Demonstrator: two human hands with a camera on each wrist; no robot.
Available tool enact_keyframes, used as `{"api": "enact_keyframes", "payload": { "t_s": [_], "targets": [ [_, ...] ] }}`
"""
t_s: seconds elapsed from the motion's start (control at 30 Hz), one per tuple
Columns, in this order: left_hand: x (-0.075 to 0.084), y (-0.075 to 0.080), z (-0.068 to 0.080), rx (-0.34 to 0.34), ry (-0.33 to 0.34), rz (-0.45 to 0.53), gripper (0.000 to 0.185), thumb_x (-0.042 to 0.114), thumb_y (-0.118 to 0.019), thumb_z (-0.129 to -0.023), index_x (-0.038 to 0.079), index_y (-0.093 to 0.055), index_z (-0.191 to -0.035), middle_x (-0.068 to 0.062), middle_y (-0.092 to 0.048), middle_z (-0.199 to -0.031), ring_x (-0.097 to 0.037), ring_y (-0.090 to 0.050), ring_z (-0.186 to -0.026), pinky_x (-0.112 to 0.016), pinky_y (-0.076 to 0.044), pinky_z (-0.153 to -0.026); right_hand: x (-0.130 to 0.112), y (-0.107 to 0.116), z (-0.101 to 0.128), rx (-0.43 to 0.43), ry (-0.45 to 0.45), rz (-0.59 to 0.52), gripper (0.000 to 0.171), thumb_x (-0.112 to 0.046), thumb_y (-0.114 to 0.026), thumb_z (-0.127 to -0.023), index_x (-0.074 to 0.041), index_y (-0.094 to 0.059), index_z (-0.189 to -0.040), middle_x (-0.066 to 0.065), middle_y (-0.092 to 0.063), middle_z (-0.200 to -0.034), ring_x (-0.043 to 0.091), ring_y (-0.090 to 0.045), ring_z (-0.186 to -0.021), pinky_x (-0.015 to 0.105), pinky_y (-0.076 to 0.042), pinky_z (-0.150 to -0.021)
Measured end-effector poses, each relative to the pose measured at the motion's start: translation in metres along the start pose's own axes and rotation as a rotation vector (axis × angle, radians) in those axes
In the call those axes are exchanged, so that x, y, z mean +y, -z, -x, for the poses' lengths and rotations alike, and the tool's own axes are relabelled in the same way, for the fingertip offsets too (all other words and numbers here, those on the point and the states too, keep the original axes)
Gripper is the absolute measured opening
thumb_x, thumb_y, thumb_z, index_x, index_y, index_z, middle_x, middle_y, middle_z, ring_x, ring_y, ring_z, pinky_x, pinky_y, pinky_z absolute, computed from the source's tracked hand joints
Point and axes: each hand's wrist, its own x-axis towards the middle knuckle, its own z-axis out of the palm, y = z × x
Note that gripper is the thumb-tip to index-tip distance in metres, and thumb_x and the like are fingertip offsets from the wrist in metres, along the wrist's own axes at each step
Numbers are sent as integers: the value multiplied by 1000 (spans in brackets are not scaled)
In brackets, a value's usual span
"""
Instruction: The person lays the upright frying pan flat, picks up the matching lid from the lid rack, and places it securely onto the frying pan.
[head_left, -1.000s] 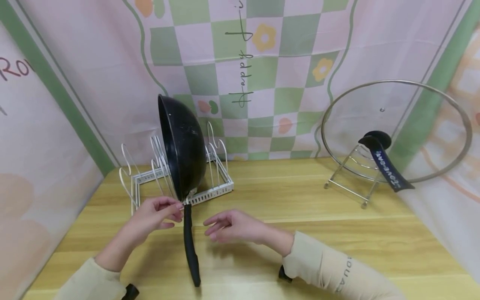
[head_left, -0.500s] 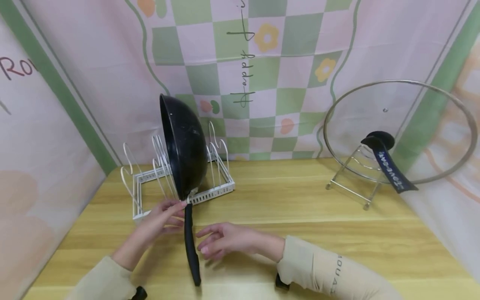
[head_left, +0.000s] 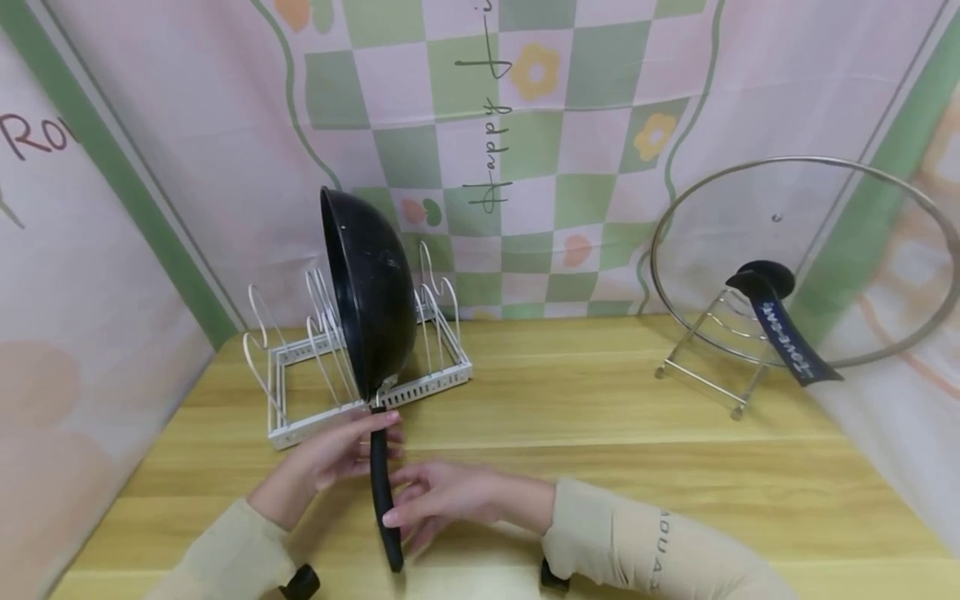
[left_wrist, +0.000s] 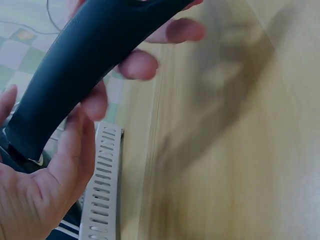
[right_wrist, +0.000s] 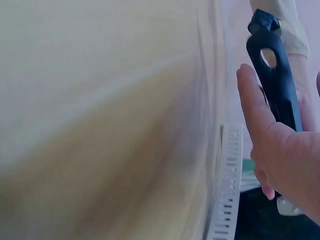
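Observation:
A black wok (head_left: 378,292) stands on edge in the white wire rack (head_left: 315,429), its long black handle (head_left: 380,475) reaching toward me. My left hand (head_left: 333,454) holds the handle close to the wok, thumb over the top and fingers beyond it. In the left wrist view the handle (left_wrist: 75,75) crosses in front of the palm and partly hides the fingers. My right hand (head_left: 446,496) is at the lower part of the handle, thumb tip overlapping it. The right wrist view shows that hand (right_wrist: 285,150) with a straight finger alongside the handle.
At the right, a round glass lid (head_left: 862,158) with a metal rim leans on a small wire stand (head_left: 701,379); its black knob (head_left: 772,279) has a dark strap-like handle. The wooden table (head_left: 570,400) meets a checked cloth backdrop (head_left: 525,167) behind the rack.
My left hand has moved right from beside the handle to round its upper end. My right hand has come left and down to the handle's lower part. The wok stays in the rack.

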Motion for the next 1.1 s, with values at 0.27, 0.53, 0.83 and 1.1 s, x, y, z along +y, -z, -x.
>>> {"api": "enact_keyframes", "payload": {
  "t_s": [0.27,0.53,0.83,1.1],
  "targets": [
    [-1,6,5,-113,7,22,51,21,-62,-102,-12,-43,-136,-12,-71,-113,-26,-69,-106,-46,-55,-96,5,-8,-5,-42,-18,-76,37,0,-55,-103,3,-43,-138,30,-65,-124,33,-70,-102,50,-58,-88],
    [3,12,10,-223,-9,4,41,14,-62,-101,-11,-49,-130,-12,-72,-108,-20,-70,-101,-46,-54,-97,6,-16,-10,17,-7,-76,32,4,-54,-103,2,-46,-134,25,-69,-118,49,-63,-115,47,-58,-87],
    [8,12,11,-276,-28,-37,14,9,-60,-100,2,-55,-111,-7,-68,-98,-18,-67,-96,-47,-54,-97,3,-20,-11,20,7,-9,30,4,-55,-103,2,-43,-131,24,-69,-104,38,-71,-101,45,-60,-83],
    [10,8,10,-265,-30,-67,14,9,-58,-99,3,-51,-110,-6,-64,-94,-19,-65,-92,-43,-55,-93,3,-20,-9,41,7,23,38,4,-56,-103,3,-40,-137,31,-68,-105,45,-69,-101,48,-60,-84]
  ]
}}
